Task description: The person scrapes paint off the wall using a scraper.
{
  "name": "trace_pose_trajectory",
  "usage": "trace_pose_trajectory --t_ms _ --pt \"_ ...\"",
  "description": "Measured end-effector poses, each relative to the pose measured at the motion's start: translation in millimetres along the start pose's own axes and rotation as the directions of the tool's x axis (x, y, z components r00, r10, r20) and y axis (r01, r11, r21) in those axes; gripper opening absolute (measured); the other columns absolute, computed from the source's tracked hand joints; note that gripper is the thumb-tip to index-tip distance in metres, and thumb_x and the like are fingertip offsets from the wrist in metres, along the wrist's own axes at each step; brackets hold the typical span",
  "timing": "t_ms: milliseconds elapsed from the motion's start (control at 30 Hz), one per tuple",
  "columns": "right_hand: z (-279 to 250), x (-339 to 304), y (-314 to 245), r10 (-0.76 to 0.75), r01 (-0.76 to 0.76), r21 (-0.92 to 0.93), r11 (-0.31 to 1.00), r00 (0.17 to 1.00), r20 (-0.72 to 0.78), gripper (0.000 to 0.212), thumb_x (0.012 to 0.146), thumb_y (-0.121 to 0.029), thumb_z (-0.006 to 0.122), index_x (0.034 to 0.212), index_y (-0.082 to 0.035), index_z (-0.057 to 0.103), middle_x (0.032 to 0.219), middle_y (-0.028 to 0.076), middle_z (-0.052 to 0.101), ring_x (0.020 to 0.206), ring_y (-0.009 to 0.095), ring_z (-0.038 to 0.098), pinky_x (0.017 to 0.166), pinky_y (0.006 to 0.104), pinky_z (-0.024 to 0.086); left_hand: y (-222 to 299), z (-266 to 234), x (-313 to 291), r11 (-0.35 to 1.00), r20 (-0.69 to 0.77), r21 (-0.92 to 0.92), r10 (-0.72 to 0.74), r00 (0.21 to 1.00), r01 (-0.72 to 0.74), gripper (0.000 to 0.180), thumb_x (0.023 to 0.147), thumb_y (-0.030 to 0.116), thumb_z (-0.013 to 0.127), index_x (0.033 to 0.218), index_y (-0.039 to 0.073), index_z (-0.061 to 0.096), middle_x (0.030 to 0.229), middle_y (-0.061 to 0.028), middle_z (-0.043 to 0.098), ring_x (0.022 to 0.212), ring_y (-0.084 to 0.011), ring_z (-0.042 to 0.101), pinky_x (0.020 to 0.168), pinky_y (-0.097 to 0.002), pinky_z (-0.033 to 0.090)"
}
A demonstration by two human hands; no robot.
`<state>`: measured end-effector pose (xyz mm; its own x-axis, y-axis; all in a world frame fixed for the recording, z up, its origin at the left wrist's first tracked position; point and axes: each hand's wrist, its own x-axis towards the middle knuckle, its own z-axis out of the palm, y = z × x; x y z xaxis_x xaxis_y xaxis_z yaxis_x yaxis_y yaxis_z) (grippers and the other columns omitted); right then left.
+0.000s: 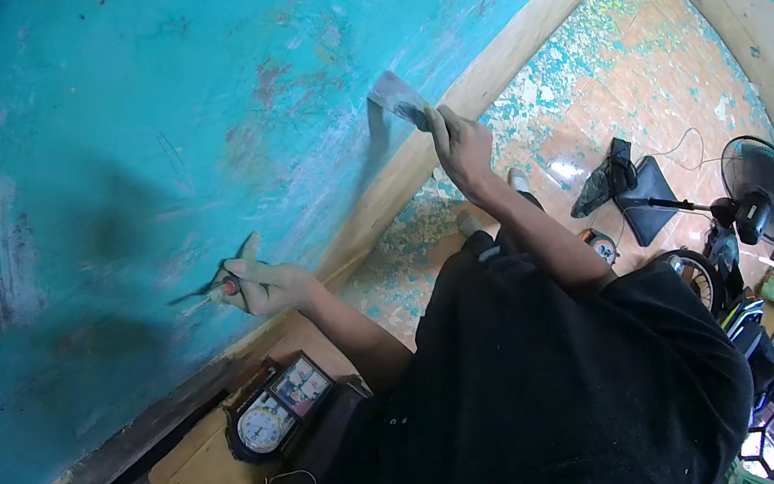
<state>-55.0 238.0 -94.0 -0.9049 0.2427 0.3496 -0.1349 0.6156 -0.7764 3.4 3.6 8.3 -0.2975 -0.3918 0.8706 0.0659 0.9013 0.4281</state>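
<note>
My right hand [466, 150] is closed round the handle of a wide scraper [396, 97], a flat grey blade held close to the blue wall [183, 102]. Whether the blade's edge touches the paint, I cannot tell. Farther left, my left hand [270, 285] grips a thin tool with a red part [230, 285], its narrow end pointing left, near the wall. One finger of that hand stretches up along the wall, and its shadow falls beside it. The wall paint is scuffed, with pale and dark scraped patches.
Paint flakes litter the tiled floor [576, 90] along the cream skirting [532, 6]. At the right stand a fan [766, 192], a dark flat cushion-like thing [646, 201] and a wheel [695, 279]. A framed clock [264, 424] and cables lie at the lower left.
</note>
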Motion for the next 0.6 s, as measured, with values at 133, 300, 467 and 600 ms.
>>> trace_pose_trajectory --t_ms 133,300,467,600 --pt "4 0 19 -0.010 0.009 -0.028 1.000 1.000 -0.003 0.030 0.099 -0.026 0.050 0.077 -0.007 0.059 0.061 0.017 0.059 0.054 0.037 0.059 0.047 0.0439 0.043 0 0 -2 1.000 -0.005 0.004 -0.011 1.000 0.011 0.057 0.104 0.028 0.038 0.071 -0.002 0.073 0.069 -0.0111 0.058 0.081 -0.0284 0.045 0.080 -0.0432 0.038" --pt "1 5 -5 -0.028 0.029 0.054 0.998 0.999 -0.016 0.028 0.098 -0.025 0.052 0.078 -0.006 0.060 0.060 0.017 0.059 0.054 0.036 0.059 0.047 0.0436 0.042 0 -1 -4 0.999 0.008 -0.014 -0.033 0.999 0.033 0.056 0.104 0.027 0.039 0.071 -0.002 0.074 0.069 -0.0101 0.058 0.081 -0.0267 0.044 0.077 -0.0418 0.037" --pt "-4 5 2 -0.055 0.055 0.007 0.998 0.998 0.000 0.029 0.097 -0.026 0.053 0.078 -0.007 0.062 0.059 0.017 0.058 0.053 0.036 0.058 0.046 0.0433 0.041 0 -2 -5 0.996 0.003 -0.013 -0.085 0.996 0.085 0.052 0.103 0.023 0.041 0.070 -0.001 0.074 0.068 -0.0098 0.062 0.080 -0.0264 0.046 0.076 -0.0411 0.038" --pt "-6 3 -10 0.074 -0.072 -0.035 0.997 0.996 0.059 0.031 0.098 -0.028 0.053 0.076 -0.007 0.061 0.059 0.017 0.058 0.052 0.037 0.058 0.046 0.0430 0.041 -6 -2 -7 0.997 0.034 -0.013 -0.069 0.997 0.070 0.055 0.104 0.028 0.040 0.070 0.000 0.074 0.067 -0.0087 0.060 0.083 -0.0262 0.045 0.081 -0.0424 0.038"
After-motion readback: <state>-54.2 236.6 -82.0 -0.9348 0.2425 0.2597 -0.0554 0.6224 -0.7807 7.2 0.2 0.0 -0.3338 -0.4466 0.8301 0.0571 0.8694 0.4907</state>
